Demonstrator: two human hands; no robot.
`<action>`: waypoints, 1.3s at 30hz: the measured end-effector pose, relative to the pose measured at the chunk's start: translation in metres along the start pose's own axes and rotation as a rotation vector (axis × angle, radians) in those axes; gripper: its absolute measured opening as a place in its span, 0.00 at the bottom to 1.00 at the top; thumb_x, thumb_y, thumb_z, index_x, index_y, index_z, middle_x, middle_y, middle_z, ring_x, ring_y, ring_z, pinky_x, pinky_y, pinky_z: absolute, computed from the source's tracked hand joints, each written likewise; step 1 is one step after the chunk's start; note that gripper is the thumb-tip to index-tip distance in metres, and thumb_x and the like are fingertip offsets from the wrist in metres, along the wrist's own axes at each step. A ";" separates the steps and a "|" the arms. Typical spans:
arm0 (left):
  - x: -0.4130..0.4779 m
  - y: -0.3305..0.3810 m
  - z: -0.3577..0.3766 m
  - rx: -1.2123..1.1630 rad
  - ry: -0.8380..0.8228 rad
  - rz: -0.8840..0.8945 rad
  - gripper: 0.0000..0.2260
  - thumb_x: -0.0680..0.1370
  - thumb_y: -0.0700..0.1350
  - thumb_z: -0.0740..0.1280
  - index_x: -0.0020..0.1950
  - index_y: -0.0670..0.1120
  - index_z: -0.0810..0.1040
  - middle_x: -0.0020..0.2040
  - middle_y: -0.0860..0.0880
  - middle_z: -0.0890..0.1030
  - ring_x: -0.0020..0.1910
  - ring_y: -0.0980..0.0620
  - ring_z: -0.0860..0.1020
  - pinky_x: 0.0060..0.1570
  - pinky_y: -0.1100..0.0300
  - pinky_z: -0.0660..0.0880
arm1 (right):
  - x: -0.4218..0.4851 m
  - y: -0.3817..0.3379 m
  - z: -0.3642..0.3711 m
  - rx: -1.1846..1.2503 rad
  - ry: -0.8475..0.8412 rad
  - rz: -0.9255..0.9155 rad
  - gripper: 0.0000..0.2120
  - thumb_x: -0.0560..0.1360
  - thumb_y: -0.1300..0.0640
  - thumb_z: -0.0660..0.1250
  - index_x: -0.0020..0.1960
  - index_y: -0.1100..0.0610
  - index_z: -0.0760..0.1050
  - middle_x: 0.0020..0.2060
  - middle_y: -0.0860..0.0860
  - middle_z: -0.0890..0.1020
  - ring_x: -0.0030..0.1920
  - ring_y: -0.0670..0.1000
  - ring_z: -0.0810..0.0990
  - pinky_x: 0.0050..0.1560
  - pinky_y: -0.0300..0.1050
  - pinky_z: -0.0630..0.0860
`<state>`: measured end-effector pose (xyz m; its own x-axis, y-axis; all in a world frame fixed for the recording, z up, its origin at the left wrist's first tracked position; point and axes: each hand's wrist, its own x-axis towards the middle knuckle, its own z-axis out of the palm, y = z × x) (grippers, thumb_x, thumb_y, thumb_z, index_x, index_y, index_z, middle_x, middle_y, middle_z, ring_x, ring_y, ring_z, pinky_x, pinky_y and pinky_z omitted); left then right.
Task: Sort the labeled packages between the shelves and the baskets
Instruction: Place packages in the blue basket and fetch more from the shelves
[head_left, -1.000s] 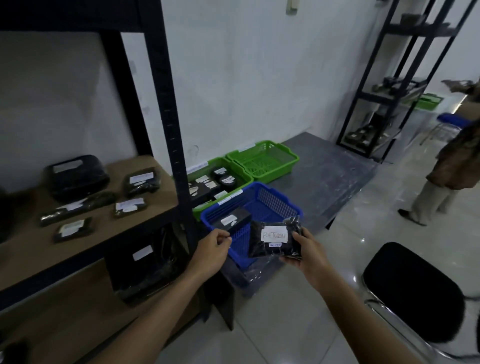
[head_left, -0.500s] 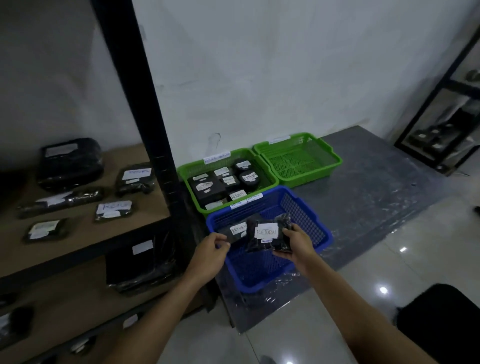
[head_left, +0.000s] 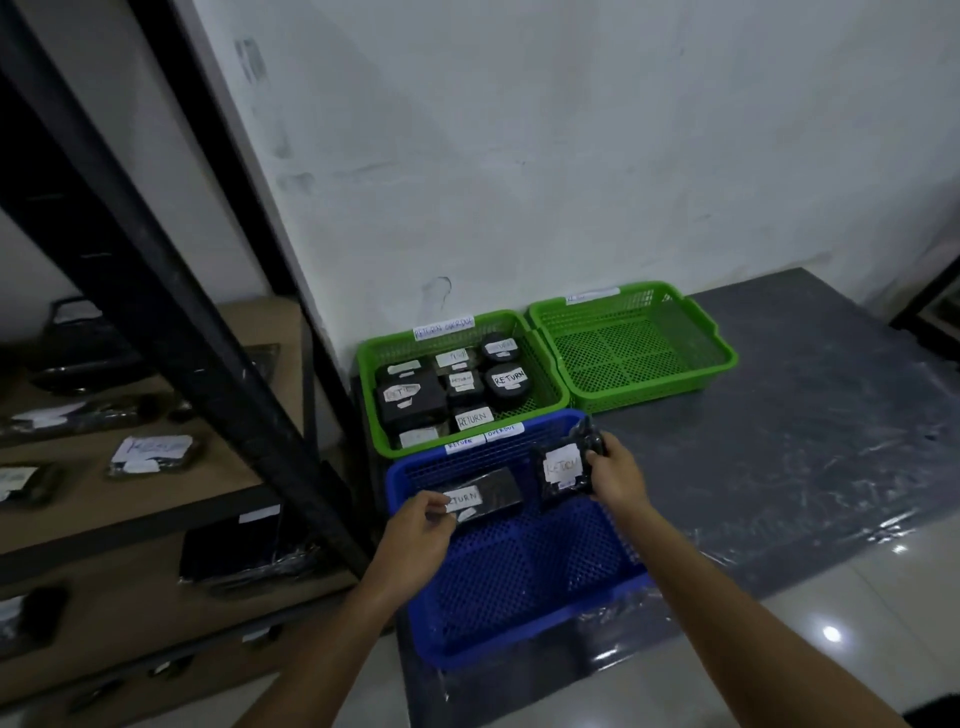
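Left of frame: black metal shelf rack, post slanting across the view, brown boards carrying labelled packages.

Right of frame: low grey worktop under clear film, set against a white wall and bearing three baskets.

Lower centre: blue basket, largest of the three, with white tags on its far rim reading RETURN and OVERDUE.

Just behind it, rim to rim: green basket tagged RETURN OVERDUE, filled with black packages, several marked RETURN.

Beside that, toward the right: second green basket.

Bottom of frame: two bare forearms reaching up to the blue basket.

At its far-left part: left hand, thumb and fingers pinched on the near end of a flat black package labelled RETURN. Resting on the mesh or lifted clear: cannot tell.

At its far-right part: right hand, fingers curled round the right edge of a small bagged package, held upright over the basket, RETURN label toward the camera.
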<state>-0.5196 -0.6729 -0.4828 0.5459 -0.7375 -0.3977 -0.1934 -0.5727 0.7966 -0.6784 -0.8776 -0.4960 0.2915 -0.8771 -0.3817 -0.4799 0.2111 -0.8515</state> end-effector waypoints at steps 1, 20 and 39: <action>0.003 0.001 0.006 0.006 0.007 -0.005 0.10 0.81 0.47 0.62 0.62 0.49 0.73 0.57 0.53 0.75 0.55 0.54 0.76 0.50 0.62 0.69 | 0.007 0.002 0.001 -0.055 -0.028 -0.012 0.12 0.82 0.60 0.56 0.62 0.51 0.73 0.52 0.55 0.81 0.50 0.59 0.80 0.54 0.64 0.78; 0.046 0.003 0.069 0.344 -0.199 -0.064 0.31 0.81 0.52 0.59 0.80 0.46 0.49 0.80 0.47 0.47 0.78 0.48 0.48 0.76 0.54 0.49 | 0.031 0.079 0.014 -0.870 -0.342 -0.396 0.33 0.81 0.53 0.59 0.80 0.53 0.46 0.79 0.54 0.44 0.79 0.59 0.47 0.77 0.51 0.55; 0.045 -0.029 0.074 0.602 -0.242 -0.055 0.33 0.81 0.45 0.59 0.80 0.50 0.42 0.78 0.50 0.33 0.78 0.47 0.42 0.75 0.52 0.40 | 0.043 0.099 0.043 -1.060 -0.153 -0.418 0.35 0.80 0.52 0.62 0.79 0.41 0.46 0.78 0.54 0.52 0.71 0.61 0.58 0.58 0.56 0.78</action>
<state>-0.5502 -0.7163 -0.5574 0.3825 -0.7211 -0.5777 -0.6320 -0.6603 0.4058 -0.6782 -0.8756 -0.6118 0.6549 -0.7160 -0.2420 -0.7557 -0.6171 -0.2194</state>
